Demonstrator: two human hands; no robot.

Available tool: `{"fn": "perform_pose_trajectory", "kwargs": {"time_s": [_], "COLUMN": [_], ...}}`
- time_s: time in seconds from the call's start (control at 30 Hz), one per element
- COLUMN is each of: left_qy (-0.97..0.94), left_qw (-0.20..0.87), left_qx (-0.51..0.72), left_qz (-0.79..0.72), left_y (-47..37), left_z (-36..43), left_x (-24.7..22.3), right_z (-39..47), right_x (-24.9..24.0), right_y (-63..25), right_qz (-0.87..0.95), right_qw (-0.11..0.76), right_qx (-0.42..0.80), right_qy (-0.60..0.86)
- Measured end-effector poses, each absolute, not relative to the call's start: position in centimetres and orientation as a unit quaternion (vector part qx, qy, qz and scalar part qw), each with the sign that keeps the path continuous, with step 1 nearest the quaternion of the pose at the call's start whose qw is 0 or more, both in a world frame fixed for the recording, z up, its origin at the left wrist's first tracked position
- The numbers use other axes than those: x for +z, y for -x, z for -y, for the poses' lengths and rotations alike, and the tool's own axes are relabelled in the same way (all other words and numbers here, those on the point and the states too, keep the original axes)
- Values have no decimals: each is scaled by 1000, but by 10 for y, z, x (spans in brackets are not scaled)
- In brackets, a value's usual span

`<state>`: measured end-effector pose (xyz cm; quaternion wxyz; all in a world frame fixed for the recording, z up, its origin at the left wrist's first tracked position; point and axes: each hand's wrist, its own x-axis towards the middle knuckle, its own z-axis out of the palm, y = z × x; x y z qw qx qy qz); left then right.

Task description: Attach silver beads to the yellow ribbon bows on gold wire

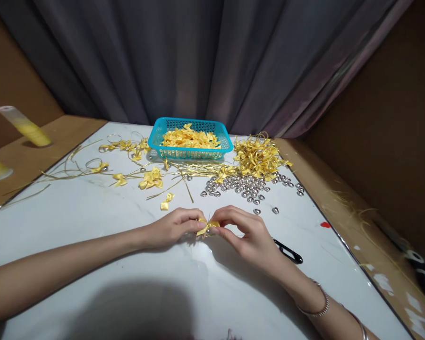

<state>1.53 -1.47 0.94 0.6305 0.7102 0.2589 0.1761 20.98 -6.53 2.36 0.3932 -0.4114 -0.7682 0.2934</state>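
Note:
Between my two hands, just above the white tabletop [138, 283], is a small yellow ribbon bow [202, 227]. My left hand [175, 228] pinches one side of it between thumb and fingers. On the other side my right hand [248, 233] grips the bow with thumb and fingertips. A thin wire end sticks up from its middle, and something small and shiny shows there, too small to make out. A black-handled tool [288, 251] lies partly hidden behind my right wrist. Two small yellow ribbon pieces [167, 201] rest beyond my left hand.
A blue basket [156, 147] of yellow bows stands at the back. Beside it are a heap of bows with gold ties [257, 156], scattered silver teardrop-shaped pieces [248, 186] and gold ties [201, 169]. Yellow-filled clear tubes [33, 134] are at left; a red piece [325, 225] lies right.

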Motion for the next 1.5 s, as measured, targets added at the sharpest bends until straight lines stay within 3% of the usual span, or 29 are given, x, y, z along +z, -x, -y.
{"fn": "perform_pose_trajectory", "kwargs": {"time_s": [0.23, 0.6, 0.93, 1.17, 1.5], "left_qy": [-730, -694, -666, -642, -640], "left_qw": [605, 654, 685, 706, 699], "left_qx": [171, 166, 146, 151, 170], "left_qz": [-269, -253, -258, -258, -267], "left_y": [-16, -19, -15, -13, -13], "left_z": [18, 23, 23, 23, 20], "left_x": [5, 4, -1, -2, 3], "right_z": [64, 59, 43, 39, 30], "right_x": [27, 15, 21, 23, 36], "right_y": [-209, -200, -205, -202, -206], "right_qz": [715, 732, 708, 703, 789], "right_qw": [359, 332, 253, 231, 252], "right_qx": [390, 396, 562, 579, 459], "right_qy": [456, 445, 345, 343, 323]}}
